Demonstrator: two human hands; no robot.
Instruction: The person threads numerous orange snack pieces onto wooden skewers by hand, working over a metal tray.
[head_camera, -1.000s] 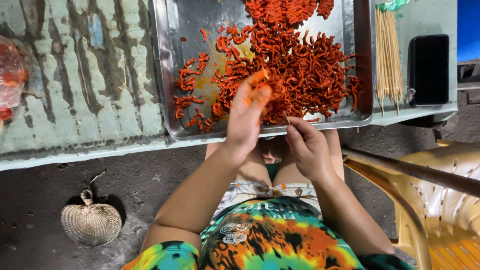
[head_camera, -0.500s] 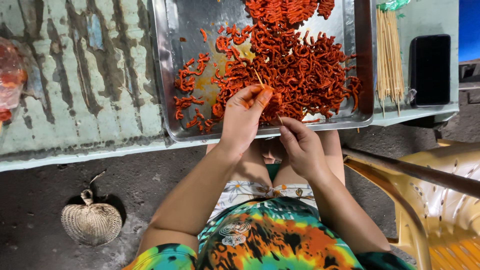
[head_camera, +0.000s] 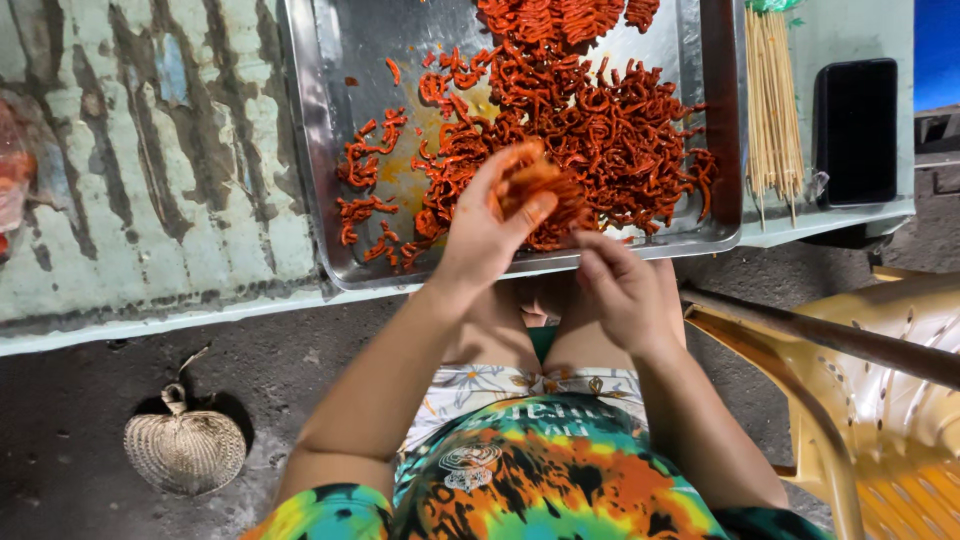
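Over metal tray (head_camera: 330, 150) on counter (head_camera: 150, 200): left hand (head_camera: 490, 215) grip closed on clump of orange-red meat strips (head_camera: 535, 185). Right hand (head_camera: 625, 290) just beside, fingers curled, grip unclear. Skewers (head_camera: 772, 100) lie right of tray.

- the tray (head_camera: 320, 150) sits on the worktop (head_camera: 150, 200), at its near edge
- marinated strips (head_camera: 600, 120) piled in the tray, mostly its right half
- skewers (head_camera: 772, 100) just right of the tray, phone (head_camera: 855, 130) right of those
- woven fan (head_camera: 185, 450) on the floor, below-left of the tray
- plastic chair (head_camera: 880, 420) below-right of the tray
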